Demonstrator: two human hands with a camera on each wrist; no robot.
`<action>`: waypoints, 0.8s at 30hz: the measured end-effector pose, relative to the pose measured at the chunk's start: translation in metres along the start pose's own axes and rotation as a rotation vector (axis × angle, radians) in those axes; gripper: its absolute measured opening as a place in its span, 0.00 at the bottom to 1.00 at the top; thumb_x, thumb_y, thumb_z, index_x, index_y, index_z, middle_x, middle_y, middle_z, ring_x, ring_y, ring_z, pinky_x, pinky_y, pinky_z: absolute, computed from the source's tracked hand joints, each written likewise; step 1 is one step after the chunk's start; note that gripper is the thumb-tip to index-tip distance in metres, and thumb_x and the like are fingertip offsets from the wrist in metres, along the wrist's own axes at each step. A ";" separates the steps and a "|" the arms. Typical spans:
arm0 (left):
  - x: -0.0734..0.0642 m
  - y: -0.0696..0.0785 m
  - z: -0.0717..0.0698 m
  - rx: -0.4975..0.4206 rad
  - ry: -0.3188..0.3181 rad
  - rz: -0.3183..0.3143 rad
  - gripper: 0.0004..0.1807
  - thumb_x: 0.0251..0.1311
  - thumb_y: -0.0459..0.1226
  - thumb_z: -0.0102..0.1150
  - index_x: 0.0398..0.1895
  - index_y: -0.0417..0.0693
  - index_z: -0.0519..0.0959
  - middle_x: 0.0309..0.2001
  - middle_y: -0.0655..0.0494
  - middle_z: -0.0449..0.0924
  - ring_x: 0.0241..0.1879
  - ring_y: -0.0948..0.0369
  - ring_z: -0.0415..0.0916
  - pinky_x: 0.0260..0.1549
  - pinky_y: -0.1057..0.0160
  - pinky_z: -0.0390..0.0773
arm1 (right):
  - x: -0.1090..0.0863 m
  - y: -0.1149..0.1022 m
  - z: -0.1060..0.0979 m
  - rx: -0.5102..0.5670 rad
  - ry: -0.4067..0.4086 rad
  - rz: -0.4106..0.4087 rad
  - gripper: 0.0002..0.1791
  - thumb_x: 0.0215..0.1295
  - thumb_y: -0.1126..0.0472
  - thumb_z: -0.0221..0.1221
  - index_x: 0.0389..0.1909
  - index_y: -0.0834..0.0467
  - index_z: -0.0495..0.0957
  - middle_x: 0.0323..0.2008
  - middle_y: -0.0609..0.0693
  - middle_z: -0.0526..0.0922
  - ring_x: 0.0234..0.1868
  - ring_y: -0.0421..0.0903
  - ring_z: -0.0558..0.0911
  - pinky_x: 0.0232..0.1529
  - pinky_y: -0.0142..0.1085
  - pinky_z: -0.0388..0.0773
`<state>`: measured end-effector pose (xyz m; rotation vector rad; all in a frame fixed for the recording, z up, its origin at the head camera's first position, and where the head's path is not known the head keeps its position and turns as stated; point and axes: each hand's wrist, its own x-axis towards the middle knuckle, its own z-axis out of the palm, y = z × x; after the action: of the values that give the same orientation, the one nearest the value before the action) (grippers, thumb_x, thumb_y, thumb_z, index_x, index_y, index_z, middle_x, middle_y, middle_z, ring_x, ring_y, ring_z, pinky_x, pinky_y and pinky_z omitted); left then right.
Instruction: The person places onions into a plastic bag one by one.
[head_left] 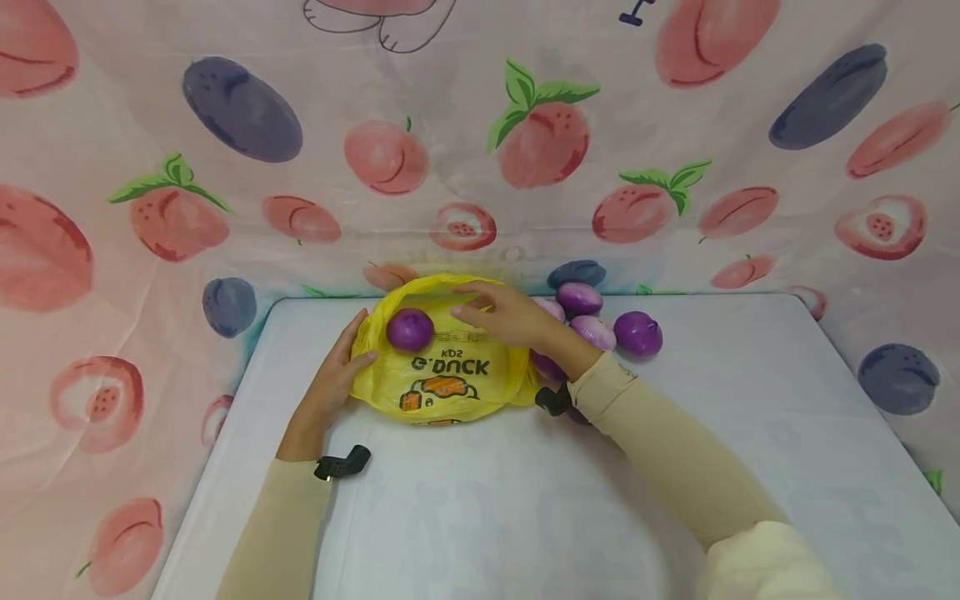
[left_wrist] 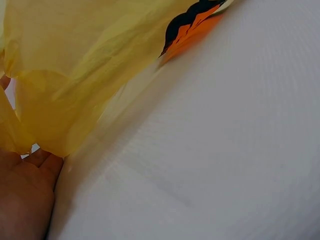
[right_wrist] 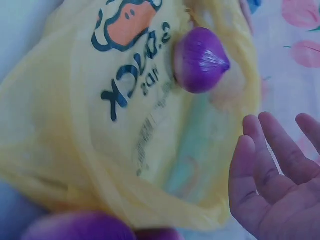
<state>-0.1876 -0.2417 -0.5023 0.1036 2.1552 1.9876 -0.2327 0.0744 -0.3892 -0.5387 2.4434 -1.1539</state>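
A yellow plastic bag [head_left: 442, 392] printed with "G.DUCK" lies on the white table with its mouth spread wide. Inside it is one shiny purple onion [head_left: 410, 331], its pointed tip showing in the right wrist view [right_wrist: 202, 61]. My left hand [head_left: 335, 375] holds the bag's left rim, thumb over the edge and fingers along the outside; in the left wrist view, part of that hand [left_wrist: 27, 192] shows beneath the yellow film. Over the bag's far right side is my right hand [head_left: 510, 315], its fingers spread and holding nothing.
Several more purple onions [head_left: 638, 335] sit right of the bag, some partly hidden behind the right forearm. A fruit-printed cloth [head_left: 465, 167] hangs behind the white table [head_left: 480, 517]. Each wrist wears a small black camera [head_left: 343, 462].
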 end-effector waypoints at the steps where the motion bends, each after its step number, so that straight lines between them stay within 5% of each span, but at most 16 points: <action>1: 0.000 0.000 0.000 0.001 0.000 -0.002 0.41 0.75 0.34 0.50 0.84 0.63 0.44 0.84 0.63 0.39 0.83 0.58 0.38 0.80 0.49 0.45 | -0.004 -0.001 -0.004 0.009 0.011 0.013 0.35 0.69 0.31 0.56 0.73 0.38 0.68 0.64 0.48 0.78 0.64 0.51 0.79 0.61 0.49 0.80; 11: 0.001 -0.002 -0.001 0.001 0.001 0.006 0.41 0.75 0.35 0.51 0.84 0.62 0.43 0.84 0.63 0.39 0.83 0.58 0.37 0.80 0.48 0.43 | -0.044 -0.002 -0.045 0.073 0.164 -0.036 0.28 0.72 0.34 0.54 0.68 0.40 0.74 0.66 0.47 0.79 0.66 0.50 0.77 0.66 0.52 0.76; 24: 0.000 0.000 0.000 -0.008 -0.008 -0.012 0.41 0.75 0.36 0.50 0.84 0.66 0.43 0.84 0.64 0.39 0.83 0.59 0.38 0.80 0.50 0.45 | -0.086 0.020 -0.082 0.110 0.216 -0.059 0.28 0.77 0.39 0.51 0.72 0.45 0.70 0.68 0.53 0.76 0.70 0.52 0.74 0.67 0.56 0.74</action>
<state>-0.1873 -0.2416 -0.5023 0.0970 2.1371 1.9861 -0.2036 0.1811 -0.3415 -0.4771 2.5383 -1.4283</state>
